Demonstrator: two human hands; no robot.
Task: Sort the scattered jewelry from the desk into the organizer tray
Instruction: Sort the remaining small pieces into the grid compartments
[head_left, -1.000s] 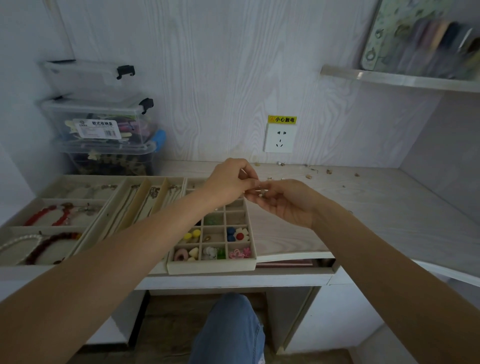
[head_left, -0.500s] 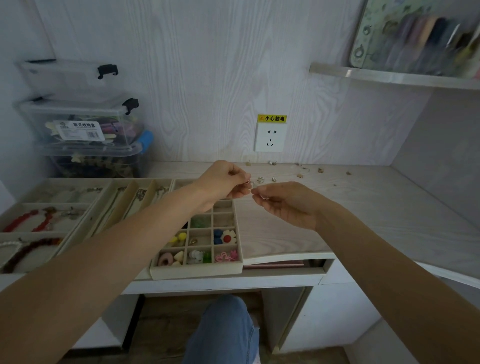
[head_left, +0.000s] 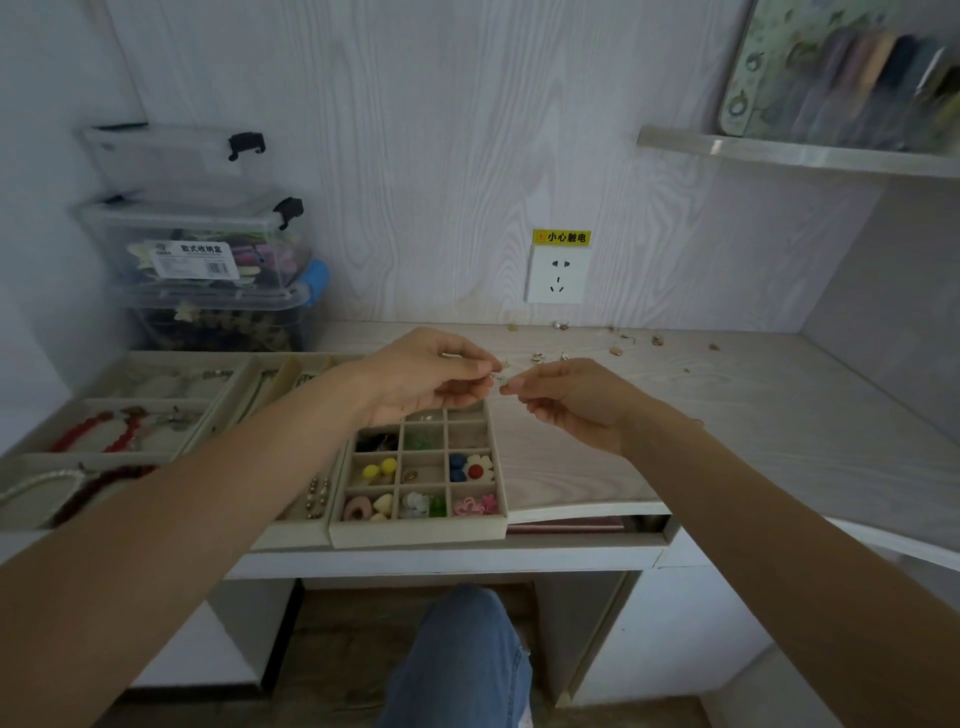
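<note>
While both still pinch a tiny earring (head_left: 500, 375), left hand (head_left: 431, 376), right hand (head_left: 574, 400), fingertips now closer

Clear plastic bins (head_left: 202, 244) with black latches are stacked at the back left against the wood-grain wall, the middle one labelled and full of coloured items. A white socket (head_left: 557, 274) sits on the wall under a yellow warning sticker (head_left: 562, 237). A shelf (head_left: 795, 155) at upper right carries blurred items. Below, a knee in blue jeans (head_left: 457, 654) shows above the floor.
</note>
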